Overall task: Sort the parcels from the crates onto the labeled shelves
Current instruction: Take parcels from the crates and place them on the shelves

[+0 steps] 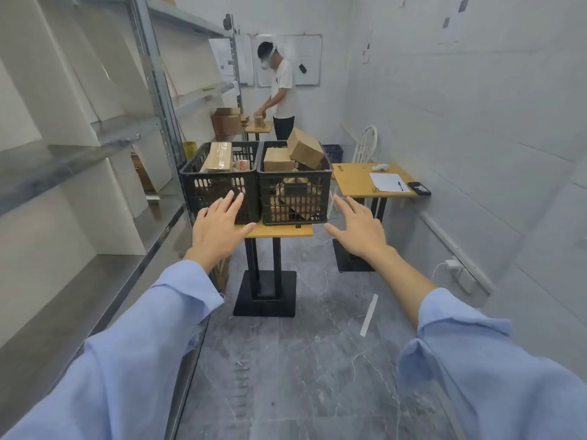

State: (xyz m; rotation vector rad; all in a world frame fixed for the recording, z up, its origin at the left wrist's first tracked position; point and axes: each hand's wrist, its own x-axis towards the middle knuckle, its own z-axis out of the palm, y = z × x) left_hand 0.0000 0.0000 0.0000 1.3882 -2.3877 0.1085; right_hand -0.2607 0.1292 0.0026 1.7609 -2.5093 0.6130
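Two black plastic crates stand side by side on a small wooden table. The left crate holds a long taped parcel. The right crate is piled with brown cardboard parcels. My left hand is stretched out with straight fingers in front of the left crate and holds nothing. My right hand is also spread flat, just right of the right crate, empty. Metal shelves run along the left wall.
A second wooden table with paper, a pen and a phone stands at the right, a white chair behind it. Another person works at a far table with boxes. A white strip lies on the grey floor.
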